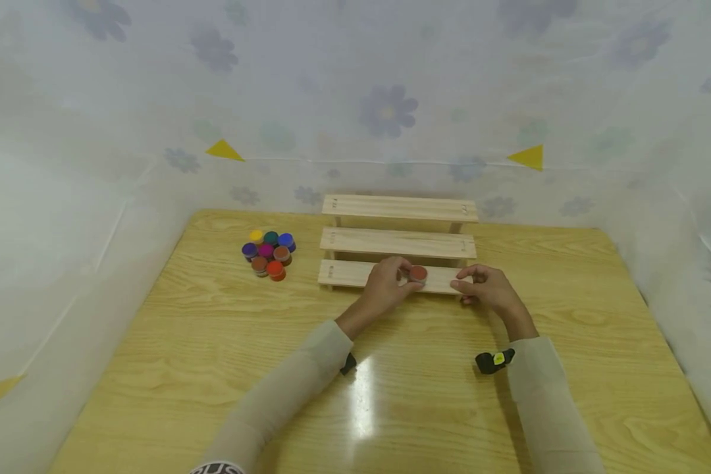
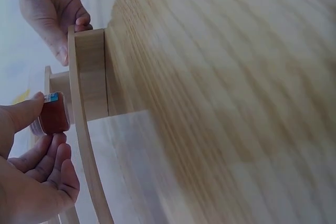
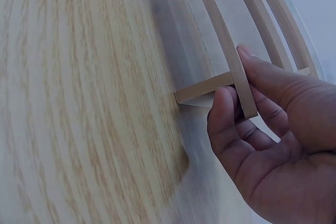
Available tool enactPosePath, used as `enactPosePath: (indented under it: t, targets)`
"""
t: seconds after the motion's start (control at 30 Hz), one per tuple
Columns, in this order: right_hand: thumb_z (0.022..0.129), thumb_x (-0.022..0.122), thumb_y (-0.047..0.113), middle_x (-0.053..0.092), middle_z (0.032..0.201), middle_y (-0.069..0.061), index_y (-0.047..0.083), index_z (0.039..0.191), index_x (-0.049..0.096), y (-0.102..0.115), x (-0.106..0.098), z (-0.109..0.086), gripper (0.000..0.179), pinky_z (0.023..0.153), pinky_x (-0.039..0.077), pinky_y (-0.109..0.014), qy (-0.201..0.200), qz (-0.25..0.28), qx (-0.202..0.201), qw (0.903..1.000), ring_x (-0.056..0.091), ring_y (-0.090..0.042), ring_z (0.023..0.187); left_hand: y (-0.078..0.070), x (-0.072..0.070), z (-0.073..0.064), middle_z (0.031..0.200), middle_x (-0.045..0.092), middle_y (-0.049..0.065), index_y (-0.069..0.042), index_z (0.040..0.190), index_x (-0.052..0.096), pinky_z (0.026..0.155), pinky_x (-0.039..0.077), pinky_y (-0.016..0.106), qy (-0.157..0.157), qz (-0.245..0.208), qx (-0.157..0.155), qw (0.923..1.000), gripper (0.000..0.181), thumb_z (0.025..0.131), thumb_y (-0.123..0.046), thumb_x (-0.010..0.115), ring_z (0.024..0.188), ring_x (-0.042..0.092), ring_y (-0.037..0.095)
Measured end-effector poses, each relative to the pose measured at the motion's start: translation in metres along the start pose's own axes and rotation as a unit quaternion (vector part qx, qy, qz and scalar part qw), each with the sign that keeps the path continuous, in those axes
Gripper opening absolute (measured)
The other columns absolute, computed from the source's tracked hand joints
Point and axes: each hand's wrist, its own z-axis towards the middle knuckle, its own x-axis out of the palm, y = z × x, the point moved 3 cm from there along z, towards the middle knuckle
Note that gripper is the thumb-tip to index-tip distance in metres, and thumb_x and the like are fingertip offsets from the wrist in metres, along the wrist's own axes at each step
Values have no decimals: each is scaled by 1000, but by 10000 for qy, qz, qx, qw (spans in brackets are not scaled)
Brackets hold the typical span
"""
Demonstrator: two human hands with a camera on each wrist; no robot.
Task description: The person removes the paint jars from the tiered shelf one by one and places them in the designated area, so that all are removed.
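A small paint pot (image 1: 417, 274) with a reddish-brown top is pinched between the thumb and fingers of my left hand (image 1: 385, 284), at the lowest step of a three-tier wooden rack (image 1: 355, 272). In the left wrist view the pot (image 2: 54, 116) is clear-walled with a blue-and-white label, just beside the step's board. Whether its base touches the board I cannot tell. My right hand (image 1: 490, 288) grips the right end of that lowest board; in the right wrist view the thumb lies above the board (image 3: 231, 51) and curled fingers lie below.
Several paint pots (image 1: 265, 251) in yellow, green, blue, purple, magenta, brown and red stand clustered on the wooden table (image 1: 213, 329), left of the rack. Behind the table hangs a flowered white sheet (image 1: 308, 99) with yellow triangles.
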Motion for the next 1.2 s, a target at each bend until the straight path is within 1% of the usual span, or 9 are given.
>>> enactPosePath:
  t: [0.1,0.33,0.5,0.67,0.93,1.03,1.13,1.2]
  targets:
    - [85,72,28,56,71,4,3,109,59,-1,1,0,38,69,57,-33,22,150,15,9999,66,-16,67,3,-6,-1,98,63,0,-9,108,63,71,46,21,-43,-25,-98,9999,36,81,-29,75,88,57,18]
    - [86,70,30,54,72,2,-3,117,56,0,0,-2,47,71,58,-34,47,20,40,10000,67,-18,70,10,-22,-6,101,62,1,-10,110,62,73,48,25,-79,-249,-344,9991,35,82,-28,75,93,58,23]
    - [85,71,30,56,73,3,-4,119,55,-1,0,-1,50,71,58,-34,70,43,19,10000,67,-17,69,19,-35,-8,103,62,1,-10,111,61,76,49,29,-124,-195,-411,9989,37,83,-29,74,95,58,23]
    - [85,71,31,56,73,1,-2,117,56,-2,-1,0,49,71,58,-34,92,33,-7,10000,67,-18,69,28,-53,-10,103,63,3,-7,110,61,80,50,33,-277,-150,-384,9988,36,82,-27,74,96,58,23]
    - [85,70,32,54,72,3,-2,118,55,-1,0,0,50,71,57,-34,115,0,28,9999,67,-18,69,45,-85,-18,100,64,7,-6,105,62,81,52,36,-631,-192,-526,9964,33,81,-21,76,92,61,21]
    - [86,70,32,53,72,2,-2,118,55,0,0,-1,49,72,58,-34,123,-9,36,9999,68,-18,71,51,-97,-21,99,65,9,-5,106,62,79,52,37,-731,-208,-658,9949,33,80,-21,77,90,61,23]
    - [86,70,30,53,73,2,-2,118,55,0,0,-2,48,72,58,-35,126,28,63,9999,68,-17,72,58,-107,-24,103,64,9,-6,108,62,78,51,37,-763,-229,-869,9930,35,81,-23,76,93,59,24]
    - [86,70,30,54,74,2,-2,119,54,1,0,-2,48,72,58,-35,137,34,68,9999,68,-17,72,61,-112,-26,107,64,9,-6,111,61,79,51,38,-765,-180,-938,9925,37,82,-25,75,96,57,25]
